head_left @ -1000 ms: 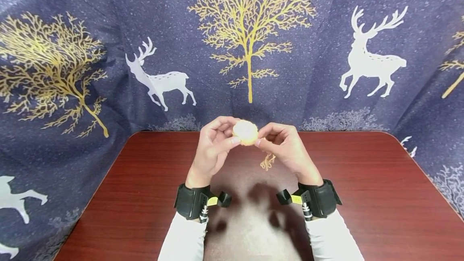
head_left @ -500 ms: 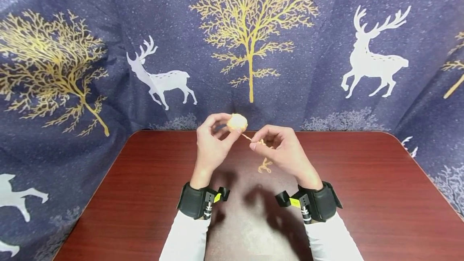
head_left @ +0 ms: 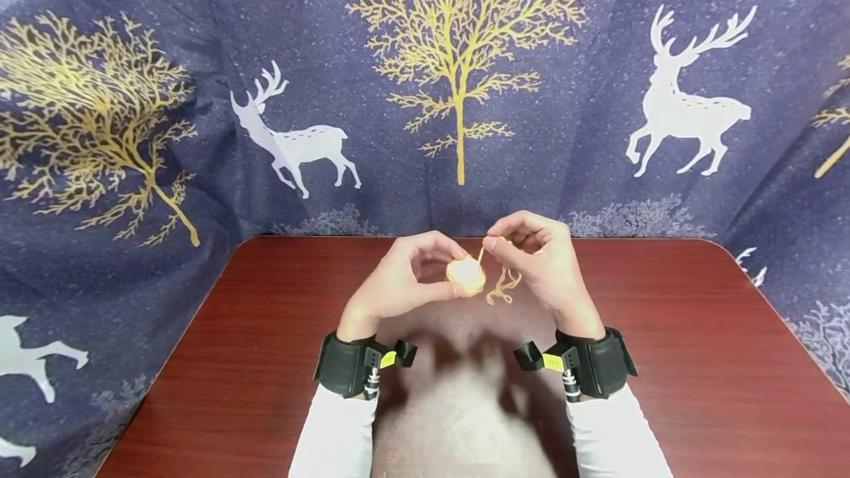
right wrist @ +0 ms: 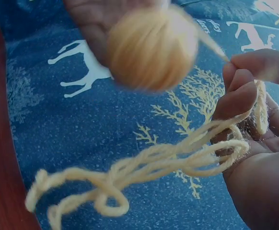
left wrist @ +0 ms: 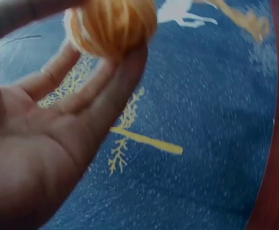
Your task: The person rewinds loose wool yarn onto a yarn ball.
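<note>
Between thumb and fingers, my left hand holds a small ball of yellow-orange yarn above the table. The ball's wound strands show in the left wrist view, where the yarn ball rests against the fingertips. To its right, my right hand pinches the yarn strand with thumb and forefinger. A short taut length runs from the ball up to that pinch. Below the right hand dangles a loose, looped tail of yarn; in the right wrist view this yarn tail trails out from the palm.
A reddish-brown table lies under both hands. Behind it hangs a dark blue cloth printed with white deer and golden trees. Black wrist straps with small cameras sit on both wrists.
The yarn ball went up and left, then came down and right with the left hand. My right hand dipped slightly, then rose right, and a taut strand now spans between ball and pinch.
</note>
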`<act>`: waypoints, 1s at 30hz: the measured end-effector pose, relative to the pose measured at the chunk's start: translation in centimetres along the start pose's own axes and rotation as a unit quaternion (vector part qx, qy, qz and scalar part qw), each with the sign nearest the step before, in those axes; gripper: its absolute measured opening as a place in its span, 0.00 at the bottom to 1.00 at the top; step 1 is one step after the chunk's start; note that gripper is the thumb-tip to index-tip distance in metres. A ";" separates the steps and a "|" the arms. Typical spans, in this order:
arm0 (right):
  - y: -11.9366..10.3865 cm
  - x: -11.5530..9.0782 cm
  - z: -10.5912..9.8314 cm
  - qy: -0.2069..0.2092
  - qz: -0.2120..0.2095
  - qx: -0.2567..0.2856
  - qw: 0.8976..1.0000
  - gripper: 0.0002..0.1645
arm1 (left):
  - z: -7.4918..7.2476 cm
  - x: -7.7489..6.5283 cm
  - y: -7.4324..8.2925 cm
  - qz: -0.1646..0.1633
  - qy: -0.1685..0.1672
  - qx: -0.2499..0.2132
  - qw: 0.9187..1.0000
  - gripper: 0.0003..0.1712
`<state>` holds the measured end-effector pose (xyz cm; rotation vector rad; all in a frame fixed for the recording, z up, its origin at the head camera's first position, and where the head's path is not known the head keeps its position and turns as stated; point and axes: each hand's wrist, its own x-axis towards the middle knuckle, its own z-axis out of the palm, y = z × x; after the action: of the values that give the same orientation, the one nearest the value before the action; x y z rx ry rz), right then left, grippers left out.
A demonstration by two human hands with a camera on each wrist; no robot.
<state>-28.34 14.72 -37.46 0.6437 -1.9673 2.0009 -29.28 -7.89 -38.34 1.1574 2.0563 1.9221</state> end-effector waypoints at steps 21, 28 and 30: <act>1.0 0.1 1.0 -0.070 0.004 0.029 0.997 0.05 | 1.8 0.9 0.5 0.140 0.123 -0.225 0.957 0.25; 0.3 -0.1 1.7 -0.089 0.026 -0.021 0.995 0.04 | 1.7 1.0 0.5 0.139 0.222 -0.160 0.952 0.21; 0.2 -0.1 1.7 -0.090 0.025 -0.025 0.995 0.04 | 1.6 1.1 0.4 0.137 0.244 -0.118 0.953 0.22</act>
<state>-28.08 13.03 -37.69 0.7966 -2.1475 1.9773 -28.99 -6.03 -37.83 1.0328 1.8545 2.7360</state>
